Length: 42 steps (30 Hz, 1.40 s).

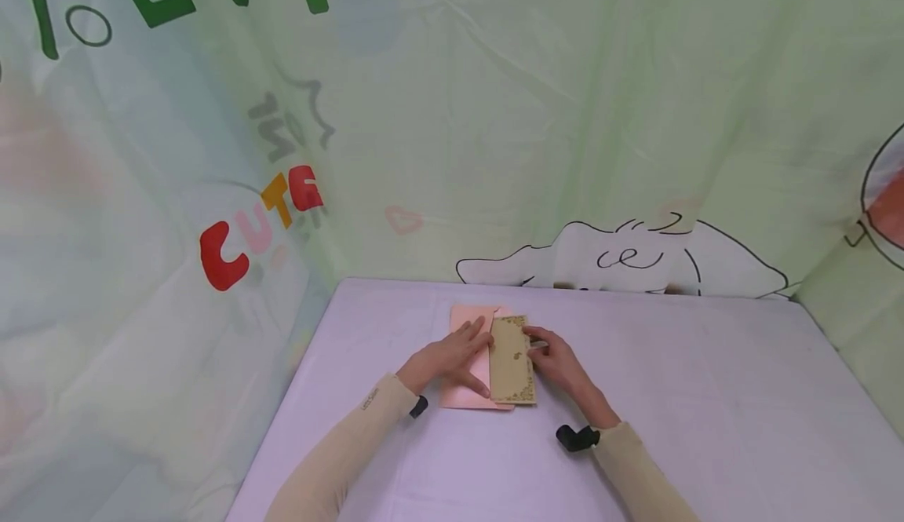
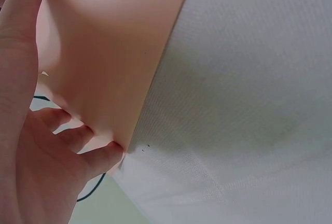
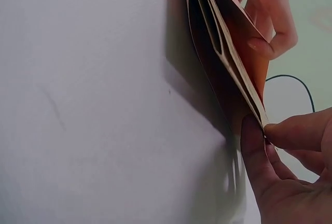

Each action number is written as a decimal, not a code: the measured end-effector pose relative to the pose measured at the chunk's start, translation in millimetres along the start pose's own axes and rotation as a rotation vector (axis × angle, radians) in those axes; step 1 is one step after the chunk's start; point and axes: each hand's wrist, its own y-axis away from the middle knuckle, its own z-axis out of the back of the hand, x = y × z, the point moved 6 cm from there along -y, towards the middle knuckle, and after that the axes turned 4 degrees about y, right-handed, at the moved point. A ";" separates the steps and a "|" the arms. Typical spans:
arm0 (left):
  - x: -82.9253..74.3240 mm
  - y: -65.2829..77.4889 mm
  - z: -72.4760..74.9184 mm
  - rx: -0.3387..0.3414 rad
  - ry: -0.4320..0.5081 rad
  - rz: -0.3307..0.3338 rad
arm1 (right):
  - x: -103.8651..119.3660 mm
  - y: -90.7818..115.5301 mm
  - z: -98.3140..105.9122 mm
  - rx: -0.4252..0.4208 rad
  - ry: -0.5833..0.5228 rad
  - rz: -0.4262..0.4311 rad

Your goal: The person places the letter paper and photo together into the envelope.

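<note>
A pink envelope (image 1: 467,375) lies on the table, its mouth gaping to the right. Between its two layers in the right wrist view sits a folded beige card (image 3: 232,63); from above, brown ornament shows at its corners. My left hand (image 1: 452,355) is spread over the envelope, the thumb low by the card and fingertips toward the far end. In the left wrist view those fingertips (image 2: 111,153) touch the envelope's edge. My right hand (image 1: 558,357) pinches the card's outer long edge between thumb and forefinger, as the right wrist view shows up close.
A pale lilac cloth covers the table (image 1: 706,396). Behind it and to the left hangs a printed curtain (image 1: 494,153) with drawings and letters. Black straps (image 1: 577,438) sit at both wrists.
</note>
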 end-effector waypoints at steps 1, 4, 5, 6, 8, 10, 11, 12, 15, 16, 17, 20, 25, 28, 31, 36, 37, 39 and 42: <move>0.3 0.2 -0.7 0.002 0.000 0.003 | 0.1 -0.2 -1.7 0.006 -0.006 -0.005; 0.1 1.2 -1.5 -0.001 0.004 -0.004 | 0.2 -0.4 -6.4 0.014 -0.030 -0.035; -0.2 1.7 -1.5 -0.004 0.003 -0.008 | 0.5 -0.3 -7.5 0.014 -0.037 -0.038; -0.5 2.2 -1.5 -0.007 0.002 -0.011 | 0.1 -0.5 -8.7 0.012 -0.043 -0.044; -0.5 2.5 -1.7 -0.013 -0.003 -0.013 | 0.1 -0.7 -10.9 0.012 -0.055 -0.057; -0.1 2.5 -2.0 -0.017 -0.010 -0.012 | 0.2 -1.3 -13.2 0.013 -0.060 -0.063; 0.0 2.5 -2.0 -0.018 -0.012 -0.011 | 0.0 -1.6 -14.5 0.015 -0.061 -0.070; 0.3 2.3 -2.1 -0.019 -0.013 -0.009 | 0.0 -1.9 -15.9 0.016 -0.062 -0.075; 0.7 2.0 -2.1 -0.021 -0.018 -0.015 | 1.0 -2.8 -19.2 0.013 -0.056 -0.074; 0.6 2.0 -2.0 -0.019 -0.020 -0.017 | 1.4 -3.1 -20.1 0.011 -0.057 -0.077; 0.7 1.8 -2.0 -0.018 -0.020 -0.018 | 2.1 -3.2 -20.8 0.009 -0.060 -0.076; 1.4 1.3 -1.9 -0.018 -0.023 -0.017 | 4.8 -3.7 -23.2 0.007 -0.070 -0.073; 2.3 1.3 -1.9 -0.015 -0.027 -0.011 | 8.8 -4.6 -27.5 0.011 -0.075 -0.075; 2.6 1.3 -1.9 -0.015 -0.023 -0.007 | 11.0 -5.5 -30.7 0.013 -0.074 -0.068; 2.6 1.5 -1.8 -0.012 -0.012 -0.001 | 13.1 -6.9 -33.8 0.015 -0.080 -0.067; 2.3 1.3 -1.8 0.000 -0.015 0.008 | 16.6 -9.3 -38.3 0.020 -0.061 -0.079; 2.4 1.3 -1.9 0.001 -0.021 0.010 | 17.4 -10.0 -39.4 0.022 -0.052 -0.080; 2.6 1.5 -1.9 0.003 -0.025 0.013 | 19.1 -11.4 -41.0 0.022 -0.046 -0.083; 2.0 2.3 -1.5 0.006 -0.011 0.011 | 21.4 -12.4 -43.6 0.025 -0.041 -0.079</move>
